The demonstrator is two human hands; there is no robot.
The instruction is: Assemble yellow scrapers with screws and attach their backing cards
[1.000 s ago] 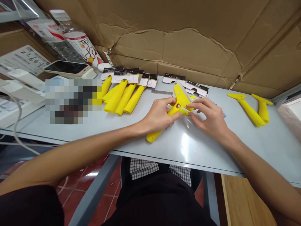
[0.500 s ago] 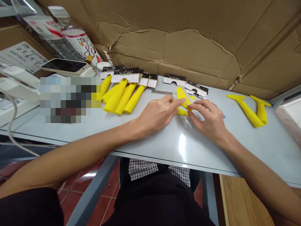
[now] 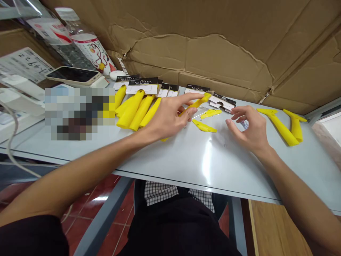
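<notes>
Left hand [image 3: 170, 115]: fingers curled around a yellow tool [image 3: 199, 101], the index finger stretched along it towards its far end. (A firm, light hold would probably serve best, with the fingertip back from the end, whose edge is too blurred to make out.)
Yellow tool: tilted and seen edge-on, above the middle of the table [image 3: 170, 163]; most of its handle is hidden by the hand.
Right hand [image 3: 252, 129]: above the table, thumb and fingers parted, nothing visible between them. It looks ready to pinch; coming straight down would likely disturb the least.
Yellow plates [image 3: 204, 126]: two slim loose pieces lying between the hands, apart from each other. Keeping both flat and in reach seems sensible.
Metal strip [image 3: 198, 113]: thin, on the table beside the plates, partly hidden. If it is sharp, it is best lifted by its ends.
Small metal bit [image 3: 225, 145]: on the table near the right hand, perhaps a screw. A sleeve or wrist could easily sweep it off.
Cards [image 3: 198, 88]: black and white, lying behind the plates.
Yellow handles [image 3: 137, 110]: a carded bunch at the left.
Two yellow tools [image 3: 282, 127]: at the right, well apart from the bunch.
</notes>
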